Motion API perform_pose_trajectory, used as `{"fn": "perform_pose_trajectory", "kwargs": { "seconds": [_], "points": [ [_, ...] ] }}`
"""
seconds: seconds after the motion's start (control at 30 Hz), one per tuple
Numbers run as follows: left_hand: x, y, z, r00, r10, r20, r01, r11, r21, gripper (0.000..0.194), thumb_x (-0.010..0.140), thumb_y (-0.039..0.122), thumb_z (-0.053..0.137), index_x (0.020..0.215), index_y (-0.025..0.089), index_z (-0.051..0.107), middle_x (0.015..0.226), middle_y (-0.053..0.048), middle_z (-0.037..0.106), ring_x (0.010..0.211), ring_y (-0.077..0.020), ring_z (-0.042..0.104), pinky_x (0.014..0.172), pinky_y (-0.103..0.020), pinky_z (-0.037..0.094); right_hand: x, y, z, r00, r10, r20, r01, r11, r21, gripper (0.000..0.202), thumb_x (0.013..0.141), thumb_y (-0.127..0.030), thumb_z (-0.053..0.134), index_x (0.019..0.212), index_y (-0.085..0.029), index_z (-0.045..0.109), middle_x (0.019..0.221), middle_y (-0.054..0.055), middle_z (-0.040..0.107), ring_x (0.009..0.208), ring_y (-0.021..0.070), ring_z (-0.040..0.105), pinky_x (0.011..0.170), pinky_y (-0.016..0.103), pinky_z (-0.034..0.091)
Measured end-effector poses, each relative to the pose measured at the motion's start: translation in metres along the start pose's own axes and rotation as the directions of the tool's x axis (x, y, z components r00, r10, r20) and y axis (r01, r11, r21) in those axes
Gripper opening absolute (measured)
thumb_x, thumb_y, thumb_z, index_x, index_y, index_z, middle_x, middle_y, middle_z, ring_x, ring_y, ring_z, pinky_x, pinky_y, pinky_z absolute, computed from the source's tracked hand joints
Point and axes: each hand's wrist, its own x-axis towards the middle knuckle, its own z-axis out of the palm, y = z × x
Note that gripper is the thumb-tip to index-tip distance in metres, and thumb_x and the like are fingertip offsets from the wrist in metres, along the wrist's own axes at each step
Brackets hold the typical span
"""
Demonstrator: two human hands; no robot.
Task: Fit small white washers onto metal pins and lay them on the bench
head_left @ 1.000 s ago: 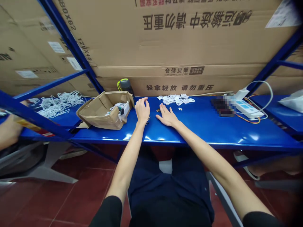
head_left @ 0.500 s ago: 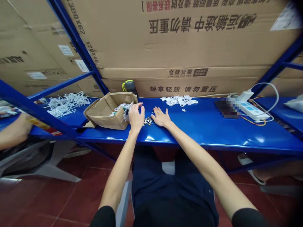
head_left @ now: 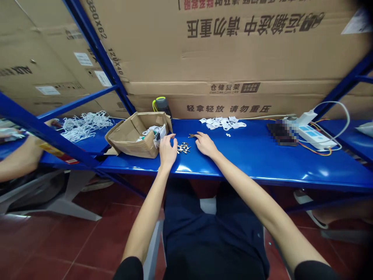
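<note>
On the blue shelf top, a small pile of screw-like metal pieces (head_left: pixel 183 147) lies between my two hands. My left hand (head_left: pixel 168 149) hovers beside the pile at the box's right corner, fingers loosely curved and thumb apart, with nothing visible in it. My right hand (head_left: pixel 206 144) rests right of the pile, its fingers stretched out together. Its fingertips touch a few thin brass-coloured pieces (head_left: pixel 191 135) lying apart from the pile. A cardboard box (head_left: pixel 131 148) holding white parts and plastic wrap stands at my left hand.
Flat white plastic parts (head_left: pixel 223 123) lie at the back, with tiny white bits (head_left: pixel 228 135) before them. A dark bottle (head_left: pixel 163 105) stands behind the box. A power strip (head_left: pixel 314 137) with cables sits right. White wire hooks (head_left: pixel 83 126) are heaped left, near another person's arm (head_left: pixel 21 161).
My right hand has shifted slightly right, its fingers drawn closer together, and the brass-coloured pieces show at its fingertips. My left hand has lowered a little. The view has shifted slightly.
</note>
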Motion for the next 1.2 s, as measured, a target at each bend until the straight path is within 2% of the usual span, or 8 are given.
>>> {"fn": "perform_pose_trajectory", "kwargs": {
  "seconds": [0.23, 0.43, 0.57, 0.7, 0.83, 0.97, 1.07, 1.2],
  "points": [
    [-0.005, 0.002, -0.003, 0.995, -0.038, 0.095, 0.033, 0.998, 0.053, 0.027, 0.105, 0.024, 0.051, 0.124, 0.022, 0.07, 0.121, -0.01, 0.075, 0.118, -0.0293, 0.067, 0.108, -0.044, 0.05, -0.001, -0.003, 0.002, 0.999, -0.028, -0.036, 0.027, 0.999, -0.035, 0.056, 0.107, -0.024, 0.033, 0.152, -0.012, 0.063, 0.165, 0.015, 0.052, 0.153, 0.0295, 0.047, 0.131, 0.046, 0.029],
    [-0.016, -0.003, -0.009, 0.989, -0.053, 0.139, 0.047, 0.998, 0.041, 0.024, 0.105, 0.028, 0.055, 0.121, 0.022, 0.072, 0.118, -0.009, 0.076, 0.113, -0.0293, 0.068, 0.106, -0.044, 0.051, 0.003, 0.0, 0.007, 0.999, -0.023, -0.046, 0.019, 0.997, -0.07, 0.056, 0.107, -0.025, 0.033, 0.152, -0.009, 0.062, 0.166, 0.018, 0.05, 0.153, 0.0309, 0.046, 0.13, 0.045, 0.029],
    [-0.022, -0.007, -0.012, 0.975, -0.049, 0.215, 0.044, 0.999, 0.029, 0.021, 0.104, 0.031, 0.058, 0.115, 0.023, 0.074, 0.119, -0.009, 0.076, 0.109, -0.0286, 0.068, 0.105, -0.043, 0.052, 0.001, -0.002, 0.006, 0.998, -0.037, -0.05, 0.032, 0.995, -0.09, 0.055, 0.108, -0.026, 0.032, 0.15, -0.011, 0.064, 0.166, 0.017, 0.051, 0.151, 0.0315, 0.047, 0.129, 0.046, 0.032],
    [-0.02, -0.011, -0.011, 0.971, -0.045, 0.234, 0.041, 0.999, 0.022, 0.023, 0.103, 0.031, 0.059, 0.12, 0.022, 0.073, 0.122, -0.01, 0.075, 0.106, -0.0274, 0.069, 0.106, -0.043, 0.053, 0.002, -0.004, 0.003, 0.996, -0.027, -0.08, 0.021, 0.997, -0.072, 0.056, 0.108, -0.025, 0.033, 0.156, -0.012, 0.057, 0.166, 0.016, 0.051, 0.149, 0.0318, 0.049, 0.125, 0.047, 0.036],
    [-0.018, -0.012, -0.009, 0.972, -0.054, 0.231, 0.049, 0.998, 0.028, 0.026, 0.104, 0.033, 0.059, 0.124, 0.021, 0.071, 0.118, -0.01, 0.074, 0.097, -0.025, 0.069, 0.1, -0.042, 0.055, 0.009, -0.002, 0.0, 0.991, -0.122, -0.061, 0.119, 0.991, -0.053, 0.057, 0.108, -0.026, 0.035, 0.162, -0.018, 0.05, 0.171, 0.009, 0.045, 0.153, 0.0285, 0.046, 0.122, 0.049, 0.041],
    [-0.02, -0.013, -0.01, 0.972, -0.058, 0.226, 0.056, 0.998, 0.017, 0.026, 0.104, 0.032, 0.059, 0.125, 0.022, 0.07, 0.12, -0.01, 0.074, 0.094, -0.024, 0.067, 0.099, -0.042, 0.055, 0.011, -0.002, 0.001, 0.978, -0.202, 0.041, 0.205, 0.976, -0.079, 0.057, 0.11, -0.033, 0.034, 0.163, -0.018, 0.049, 0.175, 0.008, 0.038, 0.159, 0.0271, 0.04, 0.128, 0.053, 0.032],
    [-0.021, -0.013, -0.011, 0.973, -0.047, 0.226, 0.043, 0.999, 0.023, 0.026, 0.104, 0.032, 0.058, 0.125, 0.022, 0.07, 0.122, -0.01, 0.074, 0.095, -0.0245, 0.068, 0.099, -0.042, 0.055, 0.008, -0.004, 0.004, 0.974, -0.203, 0.103, 0.213, 0.971, -0.107, 0.06, 0.111, -0.039, 0.032, 0.165, -0.017, 0.045, 0.176, 0.011, 0.034, 0.162, 0.0267, 0.035, 0.132, 0.053, 0.024],
    [-0.021, -0.014, -0.01, 0.973, -0.039, 0.228, 0.034, 0.999, 0.025, 0.026, 0.104, 0.032, 0.058, 0.125, 0.022, 0.07, 0.121, -0.01, 0.074, 0.096, -0.025, 0.069, 0.1, -0.042, 0.055, 0.004, 0.004, 0.0, 0.976, -0.177, 0.13, 0.196, 0.97, -0.143, 0.062, 0.111, -0.04, 0.031, 0.168, -0.017, 0.04, 0.177, 0.011, 0.031, 0.164, 0.0255, 0.03, 0.134, 0.052, 0.02]
  ]
}}
